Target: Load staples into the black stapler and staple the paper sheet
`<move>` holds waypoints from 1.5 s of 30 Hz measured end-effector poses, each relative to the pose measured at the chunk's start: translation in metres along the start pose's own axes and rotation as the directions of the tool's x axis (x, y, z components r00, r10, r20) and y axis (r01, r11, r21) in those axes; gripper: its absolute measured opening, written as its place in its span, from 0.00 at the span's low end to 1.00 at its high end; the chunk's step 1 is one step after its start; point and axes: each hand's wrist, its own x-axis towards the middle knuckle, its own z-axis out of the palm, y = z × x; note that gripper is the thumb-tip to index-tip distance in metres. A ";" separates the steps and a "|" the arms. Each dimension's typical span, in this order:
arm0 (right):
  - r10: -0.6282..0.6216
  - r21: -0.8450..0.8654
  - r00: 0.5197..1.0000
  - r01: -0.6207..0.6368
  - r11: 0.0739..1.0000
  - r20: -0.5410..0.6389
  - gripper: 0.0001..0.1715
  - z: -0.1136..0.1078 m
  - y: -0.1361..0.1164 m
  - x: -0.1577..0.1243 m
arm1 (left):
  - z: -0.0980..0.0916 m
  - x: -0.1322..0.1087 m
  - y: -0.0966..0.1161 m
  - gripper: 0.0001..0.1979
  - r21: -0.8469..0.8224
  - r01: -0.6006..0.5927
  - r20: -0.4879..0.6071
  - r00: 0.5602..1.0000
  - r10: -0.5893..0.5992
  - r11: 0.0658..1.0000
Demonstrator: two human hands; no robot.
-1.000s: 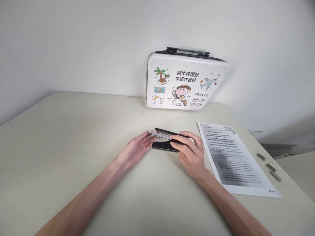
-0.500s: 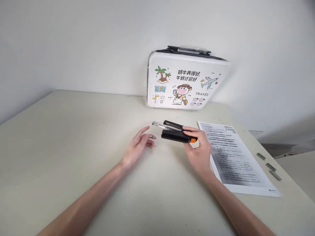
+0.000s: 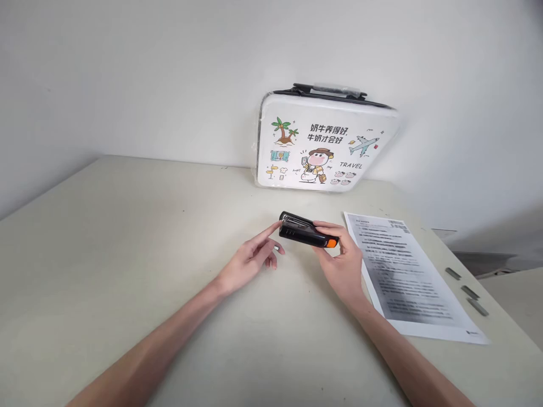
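Stapler (image 3: 299, 234): black, orange tab (image 3: 331, 243) at rear; raised just above the desk (image 3: 127, 254), approx. centre, front end to the L. Metal rail visible inside, nr. front.

R. hand (image 3: 343, 265): closed round stapler's rear, thumb below, fingers on top. L. hand (image 3: 246, 264): part-curled, index extended to stapler's front end, apparently touching. Small grey glint by thumb; cannot tell if an item is gripped.

Recs. for current step (judgement): keep rear grip firm so body doesn't twist under index pressure; push in line w/ rail, not sideways; keep fingertip out of the gap betw. the halves, pinch risk.

Surroundings: printed sheet (image 3: 409, 282) flat, R. side, R. forearm overlapping its L. edge; may drag. Three grey strips (image 3: 470, 292) beyond sheet nr. desk edge, poss. fall risk. White carry case (image 3: 311, 150) upright at back nr. wall, well apart from hands; no obstruction noted.
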 end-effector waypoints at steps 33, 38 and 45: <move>-0.153 0.040 0.823 0.157 0.987 0.547 0.16 0.054 -0.033 0.025 | 0.002 -0.001 -0.006 0.22 -0.100 -0.038 -0.230 0.973 0.014 0.994; -0.131 -0.056 0.841 0.187 0.981 0.525 0.16 0.027 -0.029 0.012 | 0.007 -0.003 0.006 0.25 -0.038 -0.019 -0.129 0.992 0.014 0.999; -0.151 -0.253 0.893 0.276 0.927 0.424 0.10 -0.010 -0.027 -0.007 | 0.027 -0.012 0.023 0.28 0.056 0.025 0.140 0.990 -0.033 0.998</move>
